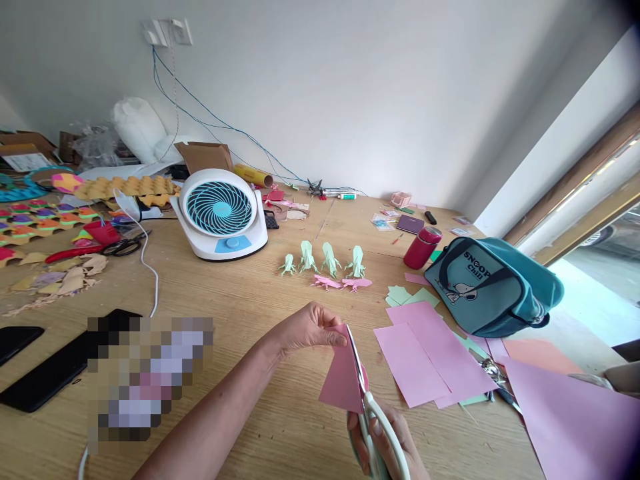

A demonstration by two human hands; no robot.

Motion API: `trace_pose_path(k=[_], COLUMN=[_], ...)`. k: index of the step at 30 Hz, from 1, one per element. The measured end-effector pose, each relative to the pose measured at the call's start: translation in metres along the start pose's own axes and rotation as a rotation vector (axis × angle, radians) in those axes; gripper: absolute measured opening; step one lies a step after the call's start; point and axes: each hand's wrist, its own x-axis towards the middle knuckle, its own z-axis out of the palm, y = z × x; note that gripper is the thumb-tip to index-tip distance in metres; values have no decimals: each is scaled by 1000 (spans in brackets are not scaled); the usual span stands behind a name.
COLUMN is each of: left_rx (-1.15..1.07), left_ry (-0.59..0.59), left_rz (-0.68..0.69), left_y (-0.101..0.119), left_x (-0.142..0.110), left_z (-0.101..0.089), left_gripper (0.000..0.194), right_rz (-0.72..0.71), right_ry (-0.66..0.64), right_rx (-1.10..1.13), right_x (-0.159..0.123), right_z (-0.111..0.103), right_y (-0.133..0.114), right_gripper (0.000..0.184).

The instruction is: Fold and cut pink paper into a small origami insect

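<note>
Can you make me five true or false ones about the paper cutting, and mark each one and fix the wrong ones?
1. The right hand holds scissors. True.
2. The left hand pinches green paper. False: it pinches pink paper.
3. Two pink figures are nearer the person than the row of green figures. True.
4. The fan stands to the right of the red bottle. False: it stands to the left.
5. The teal bag has a cartoon dog on it. True.

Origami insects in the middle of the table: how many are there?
6: four pale green origami insects in a row, two pink origami insects side by side just in front; none there looks hidden.
</note>
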Motion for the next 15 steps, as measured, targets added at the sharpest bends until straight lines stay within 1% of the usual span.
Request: trace_pose_path(k=[7,11,15], left_rx=[14,16,24], left_ry=[0,-4,4], left_rz=[-13,11,3], left_y=[-1,-1,-1], left_x=[0,0,0], left_z=[-1,-1,-1], left_gripper=[32,32,33], right_rz=[-10,-10,-15], right_ry=[10,-3,-10], right_rx=[-27,-5,30], right_x=[-1,1,3], right_z=[-1,-2,-2], right_y=[1,3,7], right_gripper=[54,54,56])
